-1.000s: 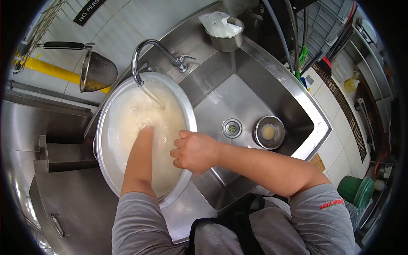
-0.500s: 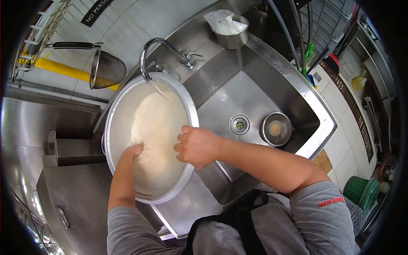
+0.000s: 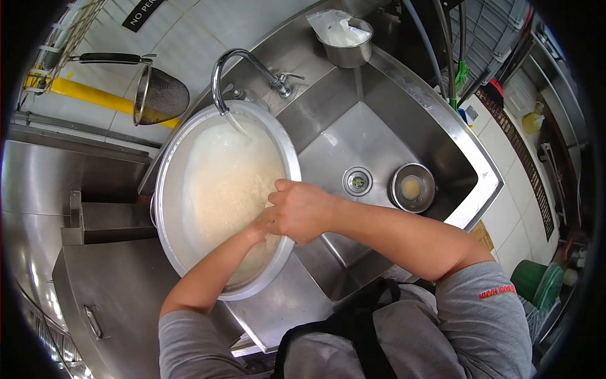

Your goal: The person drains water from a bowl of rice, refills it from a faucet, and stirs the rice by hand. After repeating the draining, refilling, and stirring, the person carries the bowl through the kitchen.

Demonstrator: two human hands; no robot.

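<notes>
A large metal pot (image 3: 165, 230) stands tilted at the sink's left side, holding pale rice (image 3: 227, 183) in cloudy water. Water runs into it from the curved faucet (image 3: 219, 76). My right hand (image 3: 304, 211) is closed round the pot's right rim. Inside the pot, my left hand (image 3: 260, 227) is down at the rice, close beside the right hand. Its fingers are hidden behind the right hand and in the rice.
The steel sink (image 3: 353, 136) has a small metal bowl (image 3: 412, 188) near its drain (image 3: 358, 182). A metal container (image 3: 347, 54) with a plastic bag sits on the back corner. A mesh strainer (image 3: 163, 95) hangs on the left wall.
My left hand has swept right through the rice, from the pot's middle to beside my right hand. The rice has spread out and the water looks cloudier. My right hand stays on the rim.
</notes>
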